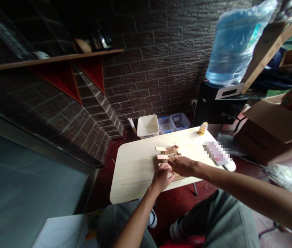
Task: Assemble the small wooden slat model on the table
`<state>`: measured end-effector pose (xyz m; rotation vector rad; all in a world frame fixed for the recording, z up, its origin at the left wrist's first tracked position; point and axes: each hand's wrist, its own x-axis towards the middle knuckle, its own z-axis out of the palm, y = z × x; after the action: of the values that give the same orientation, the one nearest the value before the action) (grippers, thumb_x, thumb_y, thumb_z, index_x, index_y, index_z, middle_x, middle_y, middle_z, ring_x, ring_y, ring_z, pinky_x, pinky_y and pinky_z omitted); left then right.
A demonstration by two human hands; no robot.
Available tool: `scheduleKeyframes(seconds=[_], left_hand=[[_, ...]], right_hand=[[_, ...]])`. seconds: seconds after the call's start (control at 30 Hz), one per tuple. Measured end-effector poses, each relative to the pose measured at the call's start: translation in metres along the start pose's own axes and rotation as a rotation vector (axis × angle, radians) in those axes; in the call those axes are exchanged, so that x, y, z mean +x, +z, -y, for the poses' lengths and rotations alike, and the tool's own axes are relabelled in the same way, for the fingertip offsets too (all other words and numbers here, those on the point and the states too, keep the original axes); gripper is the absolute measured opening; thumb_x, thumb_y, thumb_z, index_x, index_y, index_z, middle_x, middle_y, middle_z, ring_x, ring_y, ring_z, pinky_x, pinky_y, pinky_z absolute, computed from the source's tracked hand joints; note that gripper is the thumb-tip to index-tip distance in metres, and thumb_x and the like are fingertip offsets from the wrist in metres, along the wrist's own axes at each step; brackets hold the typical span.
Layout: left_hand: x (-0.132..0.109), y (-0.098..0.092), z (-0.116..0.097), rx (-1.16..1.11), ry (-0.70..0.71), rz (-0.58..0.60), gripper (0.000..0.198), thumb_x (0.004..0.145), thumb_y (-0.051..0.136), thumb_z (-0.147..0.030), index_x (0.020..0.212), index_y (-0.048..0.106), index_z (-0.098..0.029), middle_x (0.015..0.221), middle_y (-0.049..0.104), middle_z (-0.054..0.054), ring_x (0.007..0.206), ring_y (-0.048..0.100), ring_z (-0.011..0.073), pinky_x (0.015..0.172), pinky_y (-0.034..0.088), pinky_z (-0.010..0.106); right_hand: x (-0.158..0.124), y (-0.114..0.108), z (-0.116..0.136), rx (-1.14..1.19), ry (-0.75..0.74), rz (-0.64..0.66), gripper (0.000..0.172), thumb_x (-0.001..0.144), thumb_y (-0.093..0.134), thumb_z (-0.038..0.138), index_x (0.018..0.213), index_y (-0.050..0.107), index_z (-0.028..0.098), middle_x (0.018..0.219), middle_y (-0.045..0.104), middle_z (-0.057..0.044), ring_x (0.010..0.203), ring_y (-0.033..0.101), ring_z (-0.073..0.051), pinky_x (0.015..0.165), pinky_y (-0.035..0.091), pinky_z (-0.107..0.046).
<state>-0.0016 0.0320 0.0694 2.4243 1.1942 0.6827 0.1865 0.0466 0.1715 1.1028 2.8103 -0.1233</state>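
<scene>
A small wooden assembly (173, 150) lies on the pale table (132, 165). Pale strips with dark dots cross its browner wood, and a thin peg-like piece stands up at its far end. My left hand (163, 177) is closed around the near part of it, by a pale strip. Just beside, my right hand (183, 166) reaches over the same part from the right, fingers bent and close to the left fingers. What the right fingertips hold, if anything, is hidden. Both hands cover much of the near end.
On the table's right stand a clear bottle with a yellow base (203, 128) and a blurred flat object (217, 152). Behind are a white bin (148, 126) and blue-tinted bins (180, 121). A water dispenser (213, 103) and cardboard boxes (272, 127) crowd the right.
</scene>
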Motion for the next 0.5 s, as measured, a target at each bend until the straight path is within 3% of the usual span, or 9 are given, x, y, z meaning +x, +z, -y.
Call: scheduleKeyframes(seconds=[0.2,0.5], left_hand=[[0.002,0.003,0.001,-0.009,0.008,-0.008,0.014,0.08,0.08,-0.015,0.092,0.073,-0.019,0.106,0.075,0.011,0.112,0.068,0.0299,0.098,0.059,0.045],[-0.001,0.0,-0.002,-0.078,0.015,-0.033,0.011,0.08,0.08,-0.015,0.084,0.071,-0.019,0.1,0.074,0.01,0.108,0.068,0.0284,0.094,0.059,0.043]], right_hand=[[0.0,0.009,0.0,-0.043,0.026,0.001,0.032,0.099,0.048,0.016,0.126,0.062,0.005,0.108,0.073,-0.022,0.09,0.073,-0.029,0.074,0.058,-0.039],[-0.01,-0.021,0.006,0.034,0.032,0.053,0.033,0.1,0.055,0.024,0.13,0.062,0.011,0.115,0.074,-0.019,0.098,0.075,-0.03,0.078,0.059,-0.037]])
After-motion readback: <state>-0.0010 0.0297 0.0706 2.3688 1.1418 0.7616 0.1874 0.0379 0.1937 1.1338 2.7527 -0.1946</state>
